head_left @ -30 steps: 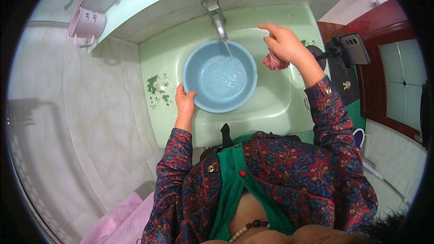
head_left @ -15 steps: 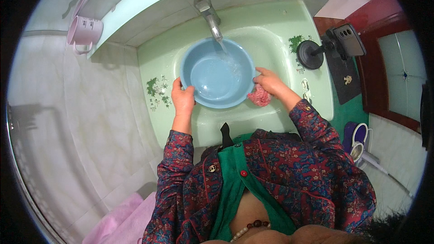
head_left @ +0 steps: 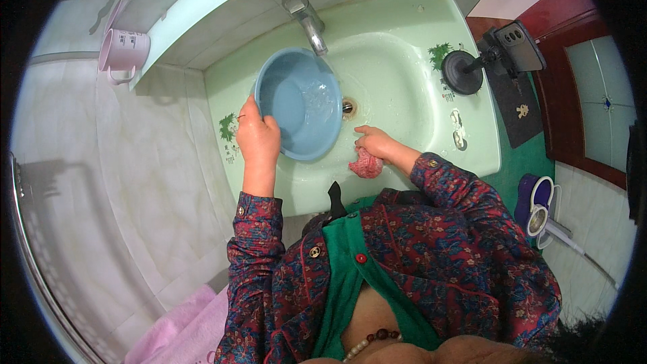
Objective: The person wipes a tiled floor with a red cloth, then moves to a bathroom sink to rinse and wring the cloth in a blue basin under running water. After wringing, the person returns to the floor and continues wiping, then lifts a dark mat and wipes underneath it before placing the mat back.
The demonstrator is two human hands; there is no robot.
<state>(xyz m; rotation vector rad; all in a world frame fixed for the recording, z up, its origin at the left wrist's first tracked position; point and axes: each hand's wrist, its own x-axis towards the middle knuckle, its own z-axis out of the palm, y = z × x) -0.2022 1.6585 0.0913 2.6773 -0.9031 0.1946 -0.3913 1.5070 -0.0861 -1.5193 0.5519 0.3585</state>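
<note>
Since half a second ago, the basin [head_left: 280, 104] has moved a little to the left and has become tilted, so that the drain [head_left: 348, 108] is now uncovered just beside its right rim. Its left side is raised higher, and some water is visible inside, toward the right part. The basin is in the left half of the green sink [head_left: 408, 104], near the tap [head_left: 304, 20], whose spout ends close to its upper right rim.

The left hand [head_left: 259, 131] grips the basin by its left rim, with the thumb on the near side. The right hand [head_left: 376, 143] has left the rim, which it touched before; it is partly closed around a bunched pink cloth [head_left: 366, 164], and its fingertips point toward the basin but stay apart from it. The cloth hangs below this hand, over the near part of the sink.

On the right edge of the sink stands a black stand [head_left: 461, 73] with a round base, which carries a phone [head_left: 524, 46]. At the upper left, a pink mug [head_left: 128, 51] is beside the end of a pale shelf [head_left: 168, 17]. At the lower left lies a pink towel [head_left: 178, 330].
</note>
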